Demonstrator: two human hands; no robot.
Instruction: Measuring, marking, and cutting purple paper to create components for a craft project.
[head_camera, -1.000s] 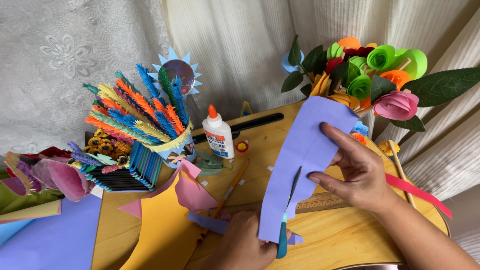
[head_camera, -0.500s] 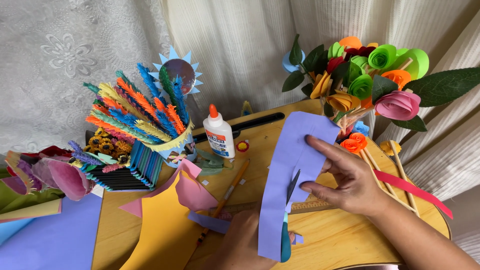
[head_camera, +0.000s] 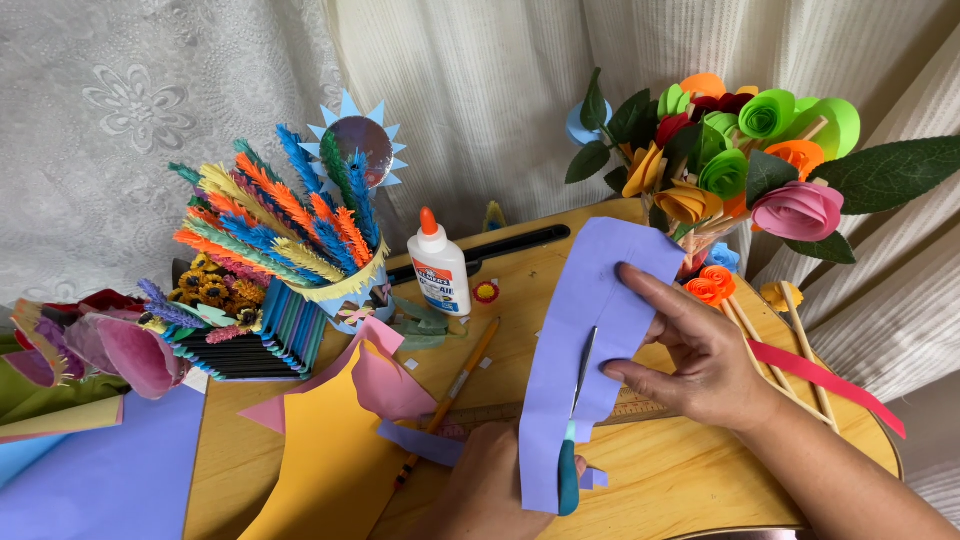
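Now purple paper strip (head_camera: 590, 340) sits lower than second ago, scissors (head_camera: 572, 440) cut further up its middle. Right hand (head_camera: 700, 345) at 3 o'clock, thumb and fingers pinching strip edge. Left hand (head_camera: 485, 490) at 6 o'clock, closed round teal scissor handles. Glue bottle (head_camera: 438, 265) upright at 11 o'clock of strip: white, orange cap, blue-orange label. Pencil (head_camera: 455, 385) just beside.

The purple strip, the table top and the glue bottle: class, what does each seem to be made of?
The purple strip: thin matte craft paper, judging by how it bends and parts at the scissors. The table top: wood with a smooth, slightly glossy finish, showing grain. The glue bottle: probably white plastic, smooth, with an orange cap.
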